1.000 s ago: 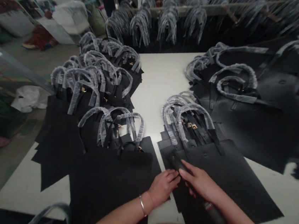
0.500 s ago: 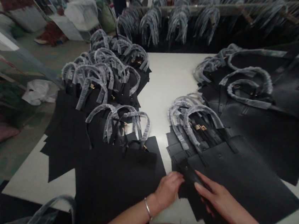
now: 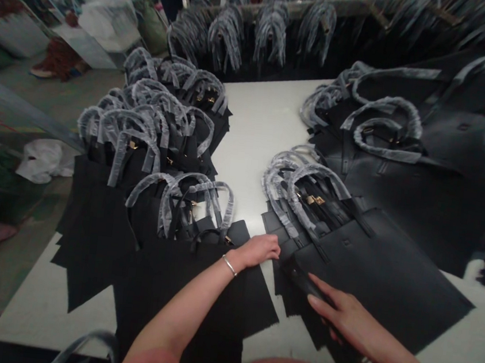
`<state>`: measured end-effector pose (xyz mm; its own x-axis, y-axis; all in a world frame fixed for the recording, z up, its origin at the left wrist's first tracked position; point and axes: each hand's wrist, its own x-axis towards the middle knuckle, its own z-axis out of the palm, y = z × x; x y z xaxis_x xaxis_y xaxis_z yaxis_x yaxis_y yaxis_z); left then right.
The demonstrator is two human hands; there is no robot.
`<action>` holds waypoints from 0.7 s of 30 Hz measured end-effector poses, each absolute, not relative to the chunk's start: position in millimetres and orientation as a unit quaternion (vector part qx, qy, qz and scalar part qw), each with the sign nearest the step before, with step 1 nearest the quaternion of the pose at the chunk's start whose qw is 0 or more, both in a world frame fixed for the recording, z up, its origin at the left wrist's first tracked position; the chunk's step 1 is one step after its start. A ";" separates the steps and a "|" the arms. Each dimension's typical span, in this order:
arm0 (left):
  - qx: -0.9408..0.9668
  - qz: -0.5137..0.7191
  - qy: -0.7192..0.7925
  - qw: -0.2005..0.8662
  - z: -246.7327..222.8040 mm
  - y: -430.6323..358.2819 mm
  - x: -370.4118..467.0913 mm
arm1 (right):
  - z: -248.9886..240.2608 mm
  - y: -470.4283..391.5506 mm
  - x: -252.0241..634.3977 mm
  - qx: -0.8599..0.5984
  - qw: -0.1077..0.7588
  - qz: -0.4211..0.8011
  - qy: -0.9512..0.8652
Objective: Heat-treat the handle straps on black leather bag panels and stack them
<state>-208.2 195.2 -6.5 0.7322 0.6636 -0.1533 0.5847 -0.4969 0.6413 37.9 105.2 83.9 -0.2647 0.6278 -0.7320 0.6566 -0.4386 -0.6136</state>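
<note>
My right hand (image 3: 349,317) is wrapped round a long black hand tool (image 3: 307,282), its exact kind unclear. The tool's tip points up and left, close to the side edge of a black handbag (image 3: 372,264) lying on a stack. Beside that edge, my left hand (image 3: 260,250) is closed with its fingertips pinched; whatever they grip is too small to make out. Plastic-wrapped handles (image 3: 320,181) and gold clasps (image 3: 315,200) top the stack. Below my left forearm lies another black bag (image 3: 179,290) from the left-hand pile.
More black bags with wrapped handles (image 3: 146,108) are heaped on the left of the white table (image 3: 267,109). Further bags (image 3: 423,189) lie at the right. Behind the table, a rack (image 3: 271,28) holds bunches of handles. A white plastic bag (image 3: 47,160) is on the floor.
My left hand has moved up and left along the bag's edge, away from the tool's tip. My right hand still holds the tool. The whole view has shifted slightly.
</note>
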 end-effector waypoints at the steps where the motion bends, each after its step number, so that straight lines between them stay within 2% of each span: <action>1: 0.859 0.060 0.370 0.349 -6.8 196.6 -208.3 | 84.4 105.5 38.3 0.606 0.014 -0.592 0.531; 5: 0.834 0.094 0.427 0.337 -10.0 195.2 -211.4 | 86.3 105.5 39.7 0.604 0.016 -0.594 0.531; 9: 0.851 0.134 0.386 0.331 -14.3 186.2 -216.0 | 86.3 104.6 40.4 0.602 0.017 -0.592 0.536; 13: 0.883 0.085 0.365 0.282 -15.1 183.1 -212.0 | 85.0 104.3 40.3 0.601 0.019 -0.587 0.542; 16: 0.873 0.065 0.371 0.310 -14.9 186.8 -205.6 | 84.4 103.5 39.9 0.599 0.017 -0.588 0.543; 21: 0.833 0.117 0.421 0.341 -16.0 195.6 -205.6 | 83.3 99.8 40.3 0.606 0.015 -0.585 0.538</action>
<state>-205.6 195.6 -16.0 0.6186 0.7804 -0.0916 0.6207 -0.4138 0.6659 40.3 99.8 83.3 -0.2649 0.6349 -0.7258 0.6699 -0.4202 -0.6121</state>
